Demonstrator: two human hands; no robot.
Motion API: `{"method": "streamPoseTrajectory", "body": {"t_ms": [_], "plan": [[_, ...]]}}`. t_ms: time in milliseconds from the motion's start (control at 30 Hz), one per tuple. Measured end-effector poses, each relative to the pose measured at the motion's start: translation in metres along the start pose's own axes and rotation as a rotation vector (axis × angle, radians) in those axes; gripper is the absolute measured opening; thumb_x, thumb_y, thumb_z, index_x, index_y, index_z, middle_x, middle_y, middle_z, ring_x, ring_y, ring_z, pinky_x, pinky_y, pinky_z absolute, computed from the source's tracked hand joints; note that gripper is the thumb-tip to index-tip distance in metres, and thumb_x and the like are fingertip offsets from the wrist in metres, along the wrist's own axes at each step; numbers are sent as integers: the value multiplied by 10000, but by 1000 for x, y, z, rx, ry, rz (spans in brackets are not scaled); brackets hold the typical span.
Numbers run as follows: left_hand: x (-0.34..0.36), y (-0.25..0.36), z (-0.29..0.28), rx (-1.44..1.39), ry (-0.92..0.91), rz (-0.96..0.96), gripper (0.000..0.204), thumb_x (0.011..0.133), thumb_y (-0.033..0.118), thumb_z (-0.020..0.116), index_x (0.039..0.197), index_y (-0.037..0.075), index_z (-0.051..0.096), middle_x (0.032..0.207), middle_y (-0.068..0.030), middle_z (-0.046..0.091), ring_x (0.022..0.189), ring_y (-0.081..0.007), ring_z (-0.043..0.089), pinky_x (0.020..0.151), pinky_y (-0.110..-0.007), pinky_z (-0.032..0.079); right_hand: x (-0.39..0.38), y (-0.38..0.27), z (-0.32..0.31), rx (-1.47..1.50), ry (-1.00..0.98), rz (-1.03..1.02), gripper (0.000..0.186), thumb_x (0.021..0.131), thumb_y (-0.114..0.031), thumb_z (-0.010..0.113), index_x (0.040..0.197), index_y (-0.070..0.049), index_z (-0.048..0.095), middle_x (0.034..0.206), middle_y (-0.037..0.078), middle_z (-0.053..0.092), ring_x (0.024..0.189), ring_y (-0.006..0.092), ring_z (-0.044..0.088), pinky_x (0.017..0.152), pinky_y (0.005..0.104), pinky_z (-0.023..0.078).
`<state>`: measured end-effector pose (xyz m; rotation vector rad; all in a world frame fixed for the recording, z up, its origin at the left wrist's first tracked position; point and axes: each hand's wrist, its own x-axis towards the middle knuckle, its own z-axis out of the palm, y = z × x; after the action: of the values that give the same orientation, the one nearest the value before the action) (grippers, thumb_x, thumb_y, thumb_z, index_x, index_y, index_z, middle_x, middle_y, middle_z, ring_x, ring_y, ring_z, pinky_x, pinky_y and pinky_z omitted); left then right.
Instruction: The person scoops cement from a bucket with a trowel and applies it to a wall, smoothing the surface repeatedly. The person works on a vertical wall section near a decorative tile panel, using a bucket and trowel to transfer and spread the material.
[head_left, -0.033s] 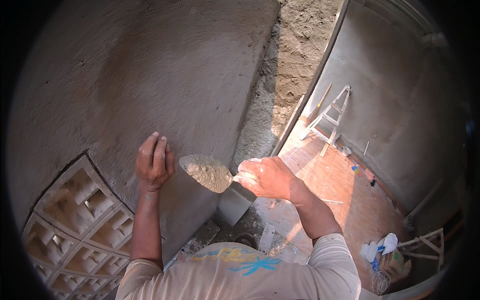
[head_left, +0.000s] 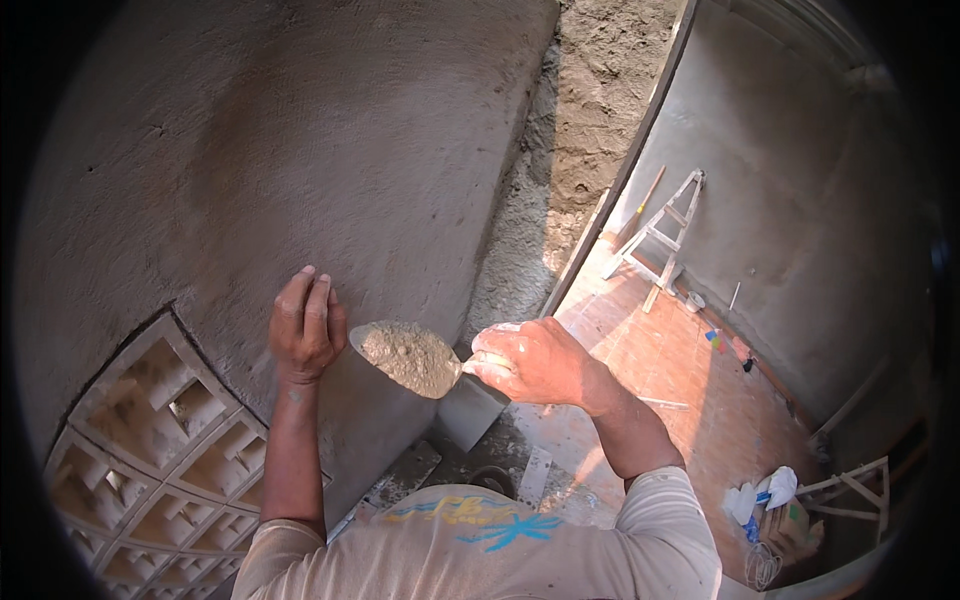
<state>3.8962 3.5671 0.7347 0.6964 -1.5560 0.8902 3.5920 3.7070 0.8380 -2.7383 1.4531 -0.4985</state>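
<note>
My right hand (head_left: 540, 362) is closed round the handle of a trowel (head_left: 358, 336). The leaf-shaped blade lies out to the left, with a heap of wet grey mortar (head_left: 412, 358) on top. Just left of the blade's tip, my left hand (head_left: 306, 328) rests against the grey plastered wall (head_left: 380, 160), fingers pointing up and a little bent, holding nothing. To the right of that wall runs a strip of rough, uneven mortar (head_left: 608, 110), partly in sunlight.
Patterned breeze blocks (head_left: 160, 480) fill the lower left. At right, a white stepladder (head_left: 660, 235) stands by a grey wall on a reddish tiled floor (head_left: 650, 370). Bags (head_left: 772, 490) and a wooden frame (head_left: 862, 490) are at lower right. Below the trowel lies a mortar-spattered patch (head_left: 515, 435).
The trowel and my right hand have shifted slightly left and down, the blade now closer to my left hand. The left hand has barely moved.
</note>
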Motion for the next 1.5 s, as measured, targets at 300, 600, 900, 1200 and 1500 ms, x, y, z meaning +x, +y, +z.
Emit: {"method": "streamPoseTrajectory", "body": {"t_ms": [300, 600, 900, 1200, 1500], "plan": [[-3, -3, -3, 106, -39, 27, 202, 901, 42, 736, 1099, 10, 719, 1207, -147, 641, 1012, -275, 703, 798, -360, 628, -13, 46, -39, 690, -195, 118, 210, 1002, -210, 735, 1058, -8, 738, 849, 87, 720, 643, 169, 687, 578, 337, 540], [6, 0, -2, 119, -58, 16, 181, 896, 69, 742, 1070, 24, 727, 1212, -129, 647, 993, -237, 705, 785, -354, 627, -86, 217, -49, 711, 732, 495, 264, 1058, -262, 666, 1008, -5, 693, 715, 43, 644, 503, 103, 576, 442, 260, 463], [9, 5, -2, 24, -6, 18, 139, 867, 76, 749, 999, 36, 732, 1151, -108, 668, 923, -234, 694, 741, -346, 599, -101, 206, -66, 393, 374, 750, 127, 985, -123, 673, 940, -5, 689, 709, 16, 615, 546, 95, 562, 486, 290, 447], [3, -1, -3, 10, -39, 38, 128, 878, 82, 740, 996, 32, 738, 1132, -106, 679, 941, -221, 691, 742, -341, 599, -77, 213, -50, 102, 216, 777, 313, 888, -188, 785, 1080, 50, 721, 843, 149, 712, 679, 223, 684, 676, 397, 545], [4, -1, -3, 13, -43, 49, 130, 887, 88, 728, 1002, 27, 738, 1127, -109, 678, 925, -228, 691, 752, -352, 591, -47, 233, -44, -70, 21, 746, 371, 892, -275, 760, 1105, 28, 757, 1040, 299, 747, 983, 417, 738, 887, 477, 557]]}}
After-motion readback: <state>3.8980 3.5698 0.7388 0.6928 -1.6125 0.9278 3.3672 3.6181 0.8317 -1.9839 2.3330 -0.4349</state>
